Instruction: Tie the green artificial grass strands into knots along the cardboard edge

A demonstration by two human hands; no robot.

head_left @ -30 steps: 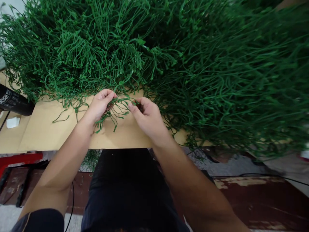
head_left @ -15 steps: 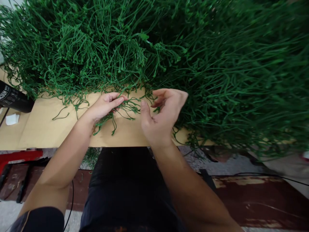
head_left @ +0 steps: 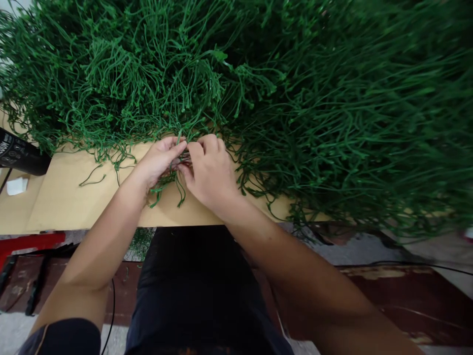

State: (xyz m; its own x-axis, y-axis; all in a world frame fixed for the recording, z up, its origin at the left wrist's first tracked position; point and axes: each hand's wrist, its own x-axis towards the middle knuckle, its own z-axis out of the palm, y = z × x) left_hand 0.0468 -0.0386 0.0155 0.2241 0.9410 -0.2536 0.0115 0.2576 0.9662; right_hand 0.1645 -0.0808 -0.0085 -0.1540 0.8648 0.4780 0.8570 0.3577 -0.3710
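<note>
Pinching with both hands, I have a small green sprig [head_left: 170,181] caught between my fingertips at the near edge of the big heap. My left hand [head_left: 159,160] is curled, thumb and forefinger closed on the sprig's upper stems, and my right hand [head_left: 207,170] is folded in against it, fingers bent and closed on the same bunch, so the two hands touch at the fingertips. The loose ends of the sprig hang down below my knuckles and lie on the tan cardboard sheet [head_left: 74,197] that covers the table in front of me.

Just beyond my fingers begins the pile of green plastic stems [head_left: 155,74], a thick tangle of thin branching strands that fills the whole far side of the table and spills over to my right, where it blurs into a darker mass. One stray strand [head_left: 92,178] lies alone on the cardboard to the left of my left wrist.

At the far left edge a black cylinder with white lettering [head_left: 18,155] lies on its side on the cardboard, and just below it sits a small white block [head_left: 16,186]. Below the table edge I see my dark shorts [head_left: 199,286], a red bar [head_left: 25,242] to the left, a thin black cable [head_left: 111,310] by my left arm, and a worn brown floor [head_left: 406,296] to the right.
</note>
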